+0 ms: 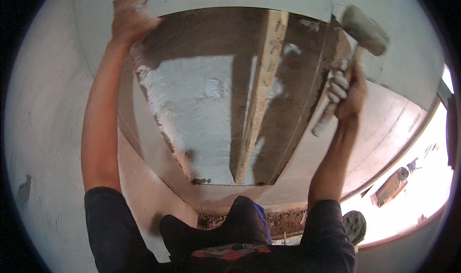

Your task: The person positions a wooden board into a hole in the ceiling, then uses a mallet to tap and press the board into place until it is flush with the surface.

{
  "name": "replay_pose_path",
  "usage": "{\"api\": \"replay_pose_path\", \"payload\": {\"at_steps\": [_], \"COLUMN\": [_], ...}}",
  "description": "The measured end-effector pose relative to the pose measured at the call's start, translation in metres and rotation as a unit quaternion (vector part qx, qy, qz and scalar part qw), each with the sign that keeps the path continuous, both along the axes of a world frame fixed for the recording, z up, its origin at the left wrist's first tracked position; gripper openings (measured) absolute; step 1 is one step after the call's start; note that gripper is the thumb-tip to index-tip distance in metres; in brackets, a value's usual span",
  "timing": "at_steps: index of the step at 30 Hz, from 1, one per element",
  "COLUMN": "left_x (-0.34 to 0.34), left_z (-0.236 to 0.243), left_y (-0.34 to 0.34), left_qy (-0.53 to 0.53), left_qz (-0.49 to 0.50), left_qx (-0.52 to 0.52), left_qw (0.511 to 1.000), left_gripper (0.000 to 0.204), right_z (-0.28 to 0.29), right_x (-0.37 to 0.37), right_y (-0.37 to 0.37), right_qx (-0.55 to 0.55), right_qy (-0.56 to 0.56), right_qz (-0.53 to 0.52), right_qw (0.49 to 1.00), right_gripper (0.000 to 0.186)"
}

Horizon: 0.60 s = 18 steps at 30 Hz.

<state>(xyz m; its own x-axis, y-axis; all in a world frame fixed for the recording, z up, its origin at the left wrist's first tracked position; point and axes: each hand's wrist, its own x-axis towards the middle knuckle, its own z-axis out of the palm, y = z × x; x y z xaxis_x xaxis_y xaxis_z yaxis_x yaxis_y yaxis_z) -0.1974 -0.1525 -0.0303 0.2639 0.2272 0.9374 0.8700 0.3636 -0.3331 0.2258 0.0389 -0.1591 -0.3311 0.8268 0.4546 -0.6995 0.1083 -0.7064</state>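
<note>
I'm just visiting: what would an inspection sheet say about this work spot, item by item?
Surface: large pale tile with a rough mortar edge.
Job's things: mallet with a pale head; wooden batten standing in front of the tile.
Clutter: loose rubble at the foot.
Hands: left hand spread flat against the tile's top corner; right hand gripping the mallet handle.
Cables: nothing seen.
Surroundings: plastered wall; bright ground at right with a slatted object.

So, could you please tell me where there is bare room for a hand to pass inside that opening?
The pale rough patch between the left edge and the upright wooden plank is free. Right of the plank it is crowded: the right hand grips a grey-headed mallet there. The left hand presses the upper-left rim.
</note>
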Motion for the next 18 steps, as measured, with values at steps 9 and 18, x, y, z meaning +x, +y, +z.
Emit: {"api": "replay_pose_path", "payload": {"at_steps": [9, 18], "left_x": [-0.009, -0.011], "left_z": [-0.001, 0.000], "left_y": [0.002, 0.004], "left_qy": [0.057, 0.066], "left_qz": [0.007, -0.008], "left_qx": [0.019, 0.022], "left_qw": [0.998, 0.998], "left_gripper": [0.105, 0.107], "right_z": [0.005, -0.005], "right_x": [-0.015, 0.000], "right_y": [0.001, 0.024], "right_qx": [0.031, 0.056], "right_qy": [-0.006, -0.005], "right_qz": [-0.022, -0.020], "right_qw": [0.999, 0.998], "right_gripper": [0.036, 0.033]}}
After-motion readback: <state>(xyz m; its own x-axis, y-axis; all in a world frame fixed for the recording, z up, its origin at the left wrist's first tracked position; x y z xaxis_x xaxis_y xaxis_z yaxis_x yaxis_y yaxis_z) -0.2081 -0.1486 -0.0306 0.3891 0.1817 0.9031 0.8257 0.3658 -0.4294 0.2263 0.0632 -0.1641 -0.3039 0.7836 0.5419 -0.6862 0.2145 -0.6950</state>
